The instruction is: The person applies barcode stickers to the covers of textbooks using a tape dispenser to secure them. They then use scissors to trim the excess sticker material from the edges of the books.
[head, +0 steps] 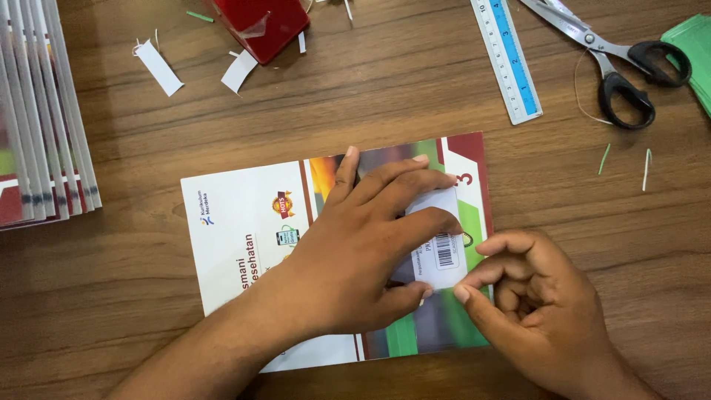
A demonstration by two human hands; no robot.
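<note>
A thin book [244, 230] with a white, green and dark red cover lies flat on the wooden table [385, 89]. A white barcode label [443, 248] sits on the cover near its right edge. My left hand [363, 252] lies flat across the cover, fingers spread, pressing on the label's left part. My right hand [537, 304] is beside the book's right edge, fingers curled, with thumb and index tip touching the label's lower right edge.
A stack of similar books [44, 118] lies at the left edge. A red object [263, 26], white paper strips [159, 67], a clear ruler [507, 55], black-handled scissors [622, 70] and green paper [696, 52] lie along the far side.
</note>
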